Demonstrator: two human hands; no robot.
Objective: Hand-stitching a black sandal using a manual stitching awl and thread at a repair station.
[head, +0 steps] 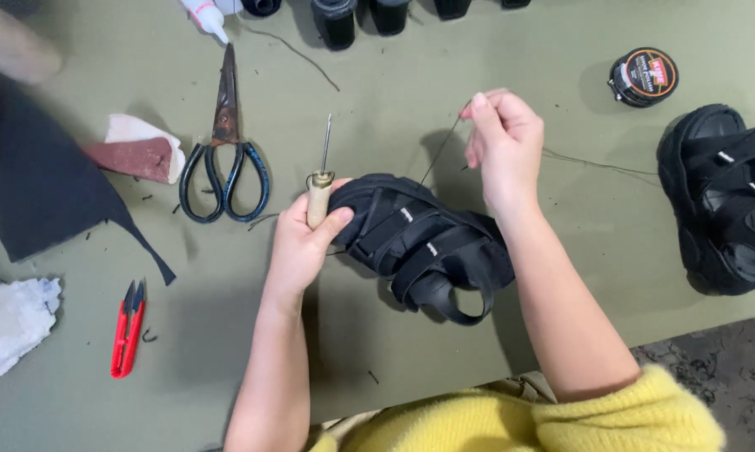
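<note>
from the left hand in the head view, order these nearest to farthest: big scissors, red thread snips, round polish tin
Measured from the left hand:
1. Big scissors, just up and to its left on the table.
2. Red thread snips, lower left, near the white cloth.
3. Round polish tin, far upper right, beyond the right hand.

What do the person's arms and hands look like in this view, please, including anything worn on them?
Both forearms are bare, as are the left hand and right hand: no gloves, rings or watch visible. A fuzzy yellow knit sleeve is pushed up the right arm; the same yellow knit covers the chest.
</note>
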